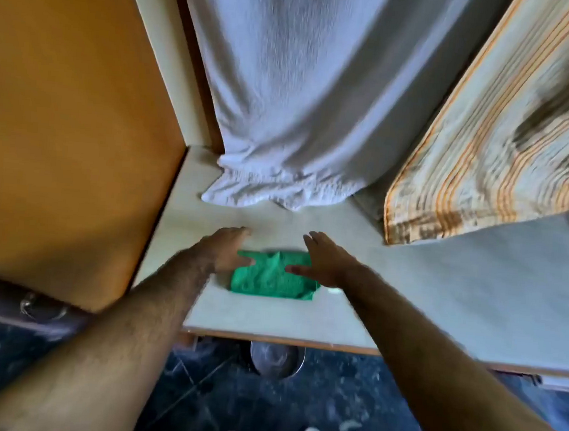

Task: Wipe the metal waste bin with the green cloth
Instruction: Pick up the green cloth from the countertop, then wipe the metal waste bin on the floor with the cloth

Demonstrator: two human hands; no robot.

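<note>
Left hand [226, 250] & right hand [323, 265] both spread flat, fingers open, gripping nothing; set either side of green cloth [272, 278], thumbs just over its edges, contact unclear w/ blur; cloth folded-ish, lying on pale table [441, 297] near front edge; white curtain [304, 96] & striped fabric [497, 130] hanging behind; metal waste bin [275, 360] on dark floor, part-hidden under table edge, well apart from cloth. Progress, judged: barely begun; cloth not picked up, bin untouched; grab, reach down, wipe all left.
</note>
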